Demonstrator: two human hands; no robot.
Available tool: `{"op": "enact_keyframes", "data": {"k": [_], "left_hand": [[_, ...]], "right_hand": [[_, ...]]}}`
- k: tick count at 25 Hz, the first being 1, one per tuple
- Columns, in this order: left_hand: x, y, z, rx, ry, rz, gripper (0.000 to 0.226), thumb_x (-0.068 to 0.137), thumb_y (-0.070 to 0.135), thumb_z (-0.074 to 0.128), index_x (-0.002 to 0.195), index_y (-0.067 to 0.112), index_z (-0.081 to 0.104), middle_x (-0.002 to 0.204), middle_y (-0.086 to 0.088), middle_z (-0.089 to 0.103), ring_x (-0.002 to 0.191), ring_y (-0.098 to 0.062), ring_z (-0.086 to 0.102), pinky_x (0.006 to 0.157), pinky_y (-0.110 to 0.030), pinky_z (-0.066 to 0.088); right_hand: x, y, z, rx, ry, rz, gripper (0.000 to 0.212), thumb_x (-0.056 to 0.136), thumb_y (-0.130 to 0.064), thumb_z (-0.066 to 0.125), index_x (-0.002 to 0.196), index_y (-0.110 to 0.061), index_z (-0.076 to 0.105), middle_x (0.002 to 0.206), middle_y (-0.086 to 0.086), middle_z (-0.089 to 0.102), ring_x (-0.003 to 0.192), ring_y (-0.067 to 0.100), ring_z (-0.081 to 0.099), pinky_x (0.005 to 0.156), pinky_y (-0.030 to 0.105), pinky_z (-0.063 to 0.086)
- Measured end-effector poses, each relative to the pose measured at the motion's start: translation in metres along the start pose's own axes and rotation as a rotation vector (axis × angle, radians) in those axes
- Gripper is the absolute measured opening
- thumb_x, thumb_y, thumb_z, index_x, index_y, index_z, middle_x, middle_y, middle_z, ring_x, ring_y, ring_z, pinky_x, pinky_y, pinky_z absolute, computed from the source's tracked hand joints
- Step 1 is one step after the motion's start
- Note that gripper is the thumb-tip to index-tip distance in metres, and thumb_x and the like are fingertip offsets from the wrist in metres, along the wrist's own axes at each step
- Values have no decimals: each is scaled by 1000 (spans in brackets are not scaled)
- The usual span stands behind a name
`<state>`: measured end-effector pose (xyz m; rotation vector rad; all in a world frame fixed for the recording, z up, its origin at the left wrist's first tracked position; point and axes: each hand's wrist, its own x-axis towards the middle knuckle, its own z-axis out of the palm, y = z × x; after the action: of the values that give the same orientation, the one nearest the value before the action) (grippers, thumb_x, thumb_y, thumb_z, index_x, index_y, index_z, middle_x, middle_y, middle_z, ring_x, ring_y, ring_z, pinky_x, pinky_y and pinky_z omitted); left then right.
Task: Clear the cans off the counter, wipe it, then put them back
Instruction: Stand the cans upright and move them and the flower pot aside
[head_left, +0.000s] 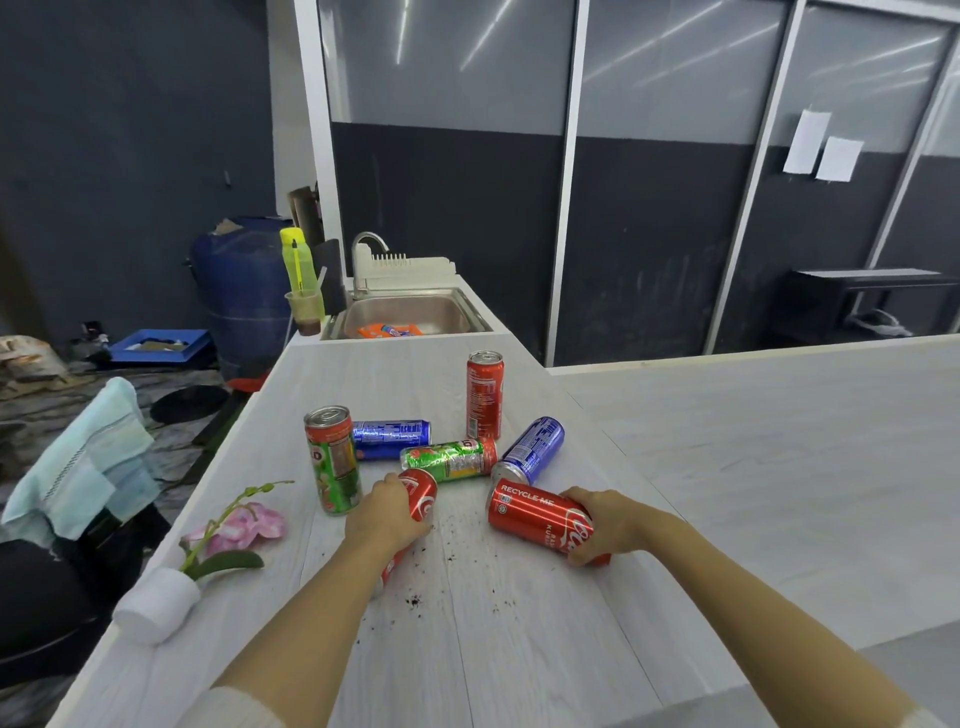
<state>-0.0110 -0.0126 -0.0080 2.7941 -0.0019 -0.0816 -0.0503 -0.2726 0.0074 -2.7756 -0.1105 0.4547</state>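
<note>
Several drink cans lie and stand on the white counter (519, 649). My left hand (384, 514) grips a red cola can (420, 493) lying on its side, its lower part hidden under my wrist. My right hand (610, 522) grips another red cola can (537, 514), also on its side. Behind them lie a green can (449, 460) and two blue cans (392, 437) (532, 449). A green-and-red can (334, 460) and a tall red can (484, 395) stand upright. Dark crumbs (415, 601) speckle the counter between my arms.
A pink orchid in a white pot (156, 605) lies tipped at the counter's left edge. A pale blue cloth (88, 462) hangs over a chair on the left. A steel sink (410, 312) with an orange packet is at the counter's far end, beside a yellow bottle (297, 260).
</note>
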Motion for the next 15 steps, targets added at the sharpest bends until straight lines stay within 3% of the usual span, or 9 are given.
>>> {"op": "enact_keyframes", "data": {"k": [5, 8, 11, 15], "left_hand": [[-7, 9, -3, -41, 15, 51, 75, 78, 36, 66, 136, 8, 29, 132, -11, 49, 116, -24, 52, 91, -34, 48], [-11, 20, -10, -173, 58, 94, 77, 77, 29, 68, 138, 7, 27, 133, -12, 48, 116, -25, 53, 93, -37, 47], [-13, 35, -20, -299, 116, 167, 79, 76, 26, 70, 138, 6, 26, 134, -14, 46, 117, -26, 51, 97, -41, 46], [-14, 66, -32, -446, 189, 294, 81, 74, 30, 72, 138, 10, 27, 136, -11, 46, 120, -25, 50, 99, -44, 44]], "right_hand": [[-3, -2, 4, -29, 96, -29, 76, 69, -25, 77, 133, -15, 37, 129, 10, 55, 112, 22, 56, 94, 28, 47], [-6, -6, 2, -41, 130, -42, 74, 69, -25, 77, 132, -14, 40, 127, 10, 57, 110, 22, 57, 90, 28, 49], [-12, -7, -6, -20, 183, -46, 67, 70, -24, 77, 128, -14, 45, 123, 10, 59, 104, 21, 60, 77, 26, 54], [-21, 2, -26, -80, 237, -8, 66, 65, -23, 78, 124, -15, 50, 118, 8, 63, 98, 20, 61, 77, 29, 55]]}}
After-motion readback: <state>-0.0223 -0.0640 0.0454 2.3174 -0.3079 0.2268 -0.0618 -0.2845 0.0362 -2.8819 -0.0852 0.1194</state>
